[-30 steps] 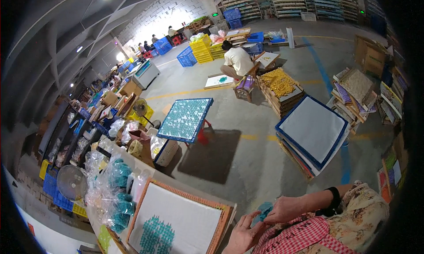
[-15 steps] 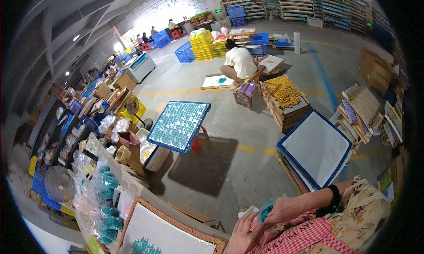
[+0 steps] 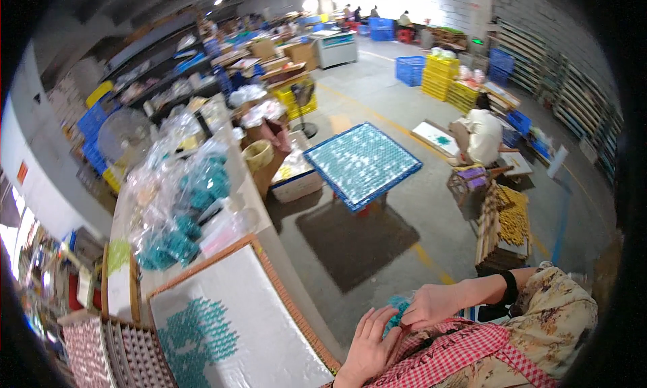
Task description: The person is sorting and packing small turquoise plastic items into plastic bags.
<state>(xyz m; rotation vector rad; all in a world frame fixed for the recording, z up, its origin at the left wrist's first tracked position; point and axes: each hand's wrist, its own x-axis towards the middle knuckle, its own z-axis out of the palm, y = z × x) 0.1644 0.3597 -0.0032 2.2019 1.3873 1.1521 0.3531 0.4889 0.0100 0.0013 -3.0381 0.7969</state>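
My right hand [image 3: 431,304], with a black band at the wrist, is closed on a small bunch of teal pieces [image 3: 397,307] just above my lap. My left hand [image 3: 369,344] comes up from a red checked sleeve, its fingers stretched out and apart against the same bunch. Left of both hands lies a white board in a wooden frame [image 3: 283,290], tilted, carrying a patch of teal pieces [image 3: 195,334] set in rows.
Clear bags of teal pieces [image 3: 182,213] pile on the bench behind the board. A tray of pale pieces [image 3: 101,351] sits lower left. On the concrete floor stand a blue tray table [image 3: 364,162] and a pallet of yellow goods [image 3: 505,219]. A seated person [image 3: 482,135] works farther off.
The view has swung left and down, so the framed board and the bench fill more of the picture. My hands have stayed together on the teal bunch.
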